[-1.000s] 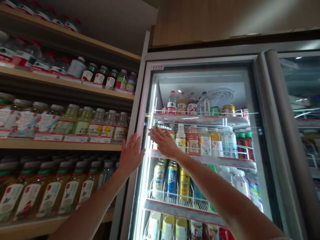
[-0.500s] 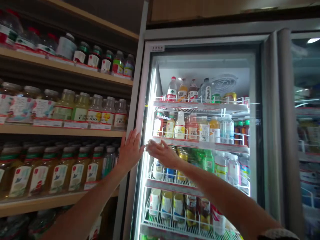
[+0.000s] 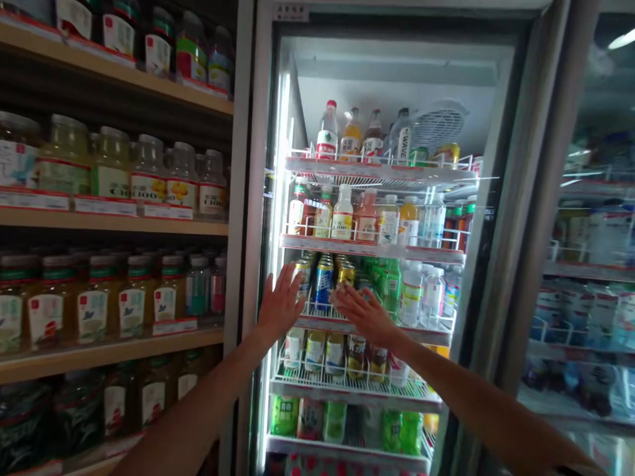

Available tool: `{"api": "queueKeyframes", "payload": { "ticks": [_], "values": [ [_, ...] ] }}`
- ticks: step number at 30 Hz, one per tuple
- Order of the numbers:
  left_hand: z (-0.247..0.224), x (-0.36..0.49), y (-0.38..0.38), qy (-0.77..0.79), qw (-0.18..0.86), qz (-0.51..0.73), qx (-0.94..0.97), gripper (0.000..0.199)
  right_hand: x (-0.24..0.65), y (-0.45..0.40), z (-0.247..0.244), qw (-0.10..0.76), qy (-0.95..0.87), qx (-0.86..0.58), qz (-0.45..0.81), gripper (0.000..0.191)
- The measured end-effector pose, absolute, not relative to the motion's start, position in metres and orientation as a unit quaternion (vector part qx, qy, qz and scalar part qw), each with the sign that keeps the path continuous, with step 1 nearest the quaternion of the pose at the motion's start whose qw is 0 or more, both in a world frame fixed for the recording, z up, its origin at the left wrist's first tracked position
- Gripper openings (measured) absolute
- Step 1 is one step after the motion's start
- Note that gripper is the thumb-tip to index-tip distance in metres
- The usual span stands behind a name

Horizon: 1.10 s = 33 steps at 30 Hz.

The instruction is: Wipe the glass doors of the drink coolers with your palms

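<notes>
Both hands up at the fridge's glass door point(image 3: 391, 82), which fills the middle of the view. Hands are apart, narrow gap between, blue can point(image 3: 323, 281) visible through it.

Left hand point(image 3: 280, 304): palm forward, fingers up and slightly spread, nothing seen in it. Sits near the left edge of the pane; wrist and forearm overlap the grey door frame point(image 3: 253, 198). Little room to its left before the frame.

Right hand point(image 3: 367, 314): fingers nearly straight, pointing left toward the other hand. Pale crumpled scrap point(image 3: 341, 291) at the fingertips; can't tell if it's pinched or just under them. Contact with the glass can't be confirmed for either hand.

Clearance: pane runs well above both hands. To the right, glass continues past the green bottles point(image 3: 391, 284) to the dark right edge, then the thick grey upright bar point(image 3: 550, 198). Right forearm cuts across the lower right of the door.

Stocked wire racks point(image 3: 367, 248) show through the pane. Left of the frame: wooden shelves point(image 3: 114, 221) packed with bottles point(image 3: 133, 304), well apart from the fingers.
</notes>
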<state>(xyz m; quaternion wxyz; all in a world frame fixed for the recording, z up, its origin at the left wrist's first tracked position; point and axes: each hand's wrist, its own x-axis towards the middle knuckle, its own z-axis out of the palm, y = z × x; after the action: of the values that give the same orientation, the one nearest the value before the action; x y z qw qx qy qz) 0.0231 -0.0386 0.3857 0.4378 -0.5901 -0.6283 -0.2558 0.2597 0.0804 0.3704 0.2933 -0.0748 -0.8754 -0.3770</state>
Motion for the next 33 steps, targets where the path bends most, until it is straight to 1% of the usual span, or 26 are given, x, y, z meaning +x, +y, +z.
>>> {"api": "queueKeyframes", "payload": {
  "ticks": [2, 3, 6, 8, 10, 14, 16, 17, 20, 22, 27, 29, 33],
  "values": [
    [0.38, 0.031, -0.037, -0.616, 0.436, -0.247, -0.608, 0.05, 0.273, 0.08, 0.35, 0.263, -0.886, -0.066, -0.376, 0.055],
    [0.378, 0.035, -0.036, -0.612, 0.435, -0.246, -0.614, 0.05, 0.279, 0.081, 0.35, 0.266, -0.885, -0.077, -0.374, 0.054],
    [0.369, 0.049, -0.028, -0.599, 0.436, -0.248, -0.624, 0.051, 0.293, 0.09, 0.368, 0.342, -0.849, -0.178, -0.361, 0.056],
    [0.358, 0.059, -0.022, -0.585, 0.445, -0.251, -0.63, 0.051, 0.302, 0.095, 0.371, 0.384, -0.821, -0.233, -0.353, 0.058],
    [0.344, 0.069, -0.017, -0.565, 0.457, -0.249, -0.639, 0.051, 0.312, 0.095, 0.352, 0.383, -0.82, -0.229, -0.359, 0.057],
    [0.322, 0.086, -0.009, -0.527, 0.467, -0.236, -0.669, 0.055, 0.336, 0.092, 0.288, 0.331, -0.843, -0.159, -0.393, 0.051],
    [0.319, 0.093, -0.005, -0.513, 0.469, -0.235, -0.679, 0.055, 0.351, 0.096, 0.278, 0.327, -0.842, -0.168, -0.396, 0.052],
    [0.319, 0.096, -0.003, -0.509, 0.469, -0.238, -0.682, 0.055, 0.359, 0.1, 0.281, 0.345, -0.83, -0.196, -0.392, 0.053],
    [0.32, 0.106, 0.003, -0.501, 0.466, -0.251, -0.684, 0.058, 0.379, 0.113, 0.299, 0.447, -0.751, -0.309, -0.375, 0.058],
    [0.316, 0.111, 0.006, -0.492, 0.464, -0.256, -0.69, 0.059, 0.389, 0.116, 0.295, 0.487, -0.718, -0.341, -0.363, 0.062],
    [0.306, 0.112, 0.007, -0.484, 0.454, -0.249, -0.705, 0.057, 0.404, 0.11, 0.248, 0.479, -0.73, -0.352, -0.337, 0.07],
    [0.309, 0.11, 0.008, -0.487, 0.456, -0.254, -0.7, 0.059, 0.411, 0.117, 0.257, 0.492, -0.725, -0.35, -0.331, 0.069],
    [0.323, 0.105, 0.009, -0.501, 0.458, -0.286, -0.677, 0.063, 0.422, 0.141, 0.306, 0.586, -0.656, -0.357, -0.314, 0.062]
  ]
}}
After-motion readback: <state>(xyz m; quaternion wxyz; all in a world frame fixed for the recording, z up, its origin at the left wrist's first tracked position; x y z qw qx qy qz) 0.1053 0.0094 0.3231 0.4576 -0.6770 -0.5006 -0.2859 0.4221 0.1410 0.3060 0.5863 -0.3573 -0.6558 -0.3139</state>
